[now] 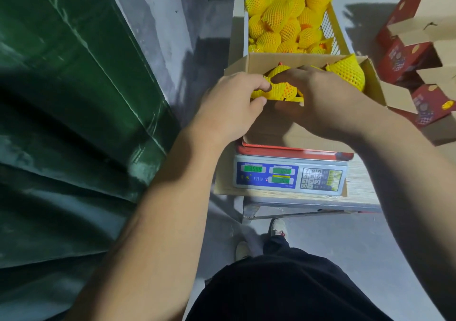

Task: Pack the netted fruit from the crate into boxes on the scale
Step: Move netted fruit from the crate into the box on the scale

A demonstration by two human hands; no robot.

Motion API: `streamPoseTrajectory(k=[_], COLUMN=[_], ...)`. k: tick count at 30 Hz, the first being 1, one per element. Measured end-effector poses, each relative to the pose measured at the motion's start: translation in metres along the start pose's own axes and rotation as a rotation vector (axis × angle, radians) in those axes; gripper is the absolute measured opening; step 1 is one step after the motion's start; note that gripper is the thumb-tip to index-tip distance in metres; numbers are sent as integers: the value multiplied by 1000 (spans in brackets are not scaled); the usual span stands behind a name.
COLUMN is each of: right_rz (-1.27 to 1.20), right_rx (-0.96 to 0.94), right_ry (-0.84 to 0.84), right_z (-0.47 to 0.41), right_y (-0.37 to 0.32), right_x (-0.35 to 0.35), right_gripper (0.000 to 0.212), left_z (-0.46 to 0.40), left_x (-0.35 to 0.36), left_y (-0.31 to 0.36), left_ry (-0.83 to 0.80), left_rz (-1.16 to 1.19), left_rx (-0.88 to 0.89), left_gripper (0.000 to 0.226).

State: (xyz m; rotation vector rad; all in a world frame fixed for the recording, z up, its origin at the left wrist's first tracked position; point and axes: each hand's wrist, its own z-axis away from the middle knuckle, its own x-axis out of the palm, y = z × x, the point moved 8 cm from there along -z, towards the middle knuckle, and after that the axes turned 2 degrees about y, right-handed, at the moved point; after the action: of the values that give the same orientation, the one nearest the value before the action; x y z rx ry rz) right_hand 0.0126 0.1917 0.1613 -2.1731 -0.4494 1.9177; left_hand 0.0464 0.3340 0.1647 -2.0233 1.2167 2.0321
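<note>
An open cardboard box (274,128) stands on a digital scale (288,175). Inside it lie fruits in yellow foam netting, one at the far right (348,73). My left hand (232,101) grips a netted fruit (280,91) at the box's left side, fingers curled round its net. My right hand (320,94) lies over the same fruit from the right, fingers bent on it. Behind the box a white-and-yellow crate (333,27) holds several more netted fruits (283,17).
The scale sits on a small wooden-topped table (362,192). Red printed boxes with brown flaps (419,49) are stacked at the right. A green tarpaulin (61,98) fills the left. My legs and shoes (277,228) stand on the concrete floor below.
</note>
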Motion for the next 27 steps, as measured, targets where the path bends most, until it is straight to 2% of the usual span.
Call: streamPoseTrajectory(k=[17, 27], right_rz=[-9, -55], right_rx=[-12, -26], right_ry=[-73, -31], right_z=[-10, -35], right_y=[4, 29], right_x=[22, 9], right_gripper=[49, 43], left_z=[-2, -36], left_x=[5, 12], left_y=[-29, -5], left_ry=[48, 161], left_rz=[80, 234], left_rx=[-59, -25], left_gripper=[30, 25])
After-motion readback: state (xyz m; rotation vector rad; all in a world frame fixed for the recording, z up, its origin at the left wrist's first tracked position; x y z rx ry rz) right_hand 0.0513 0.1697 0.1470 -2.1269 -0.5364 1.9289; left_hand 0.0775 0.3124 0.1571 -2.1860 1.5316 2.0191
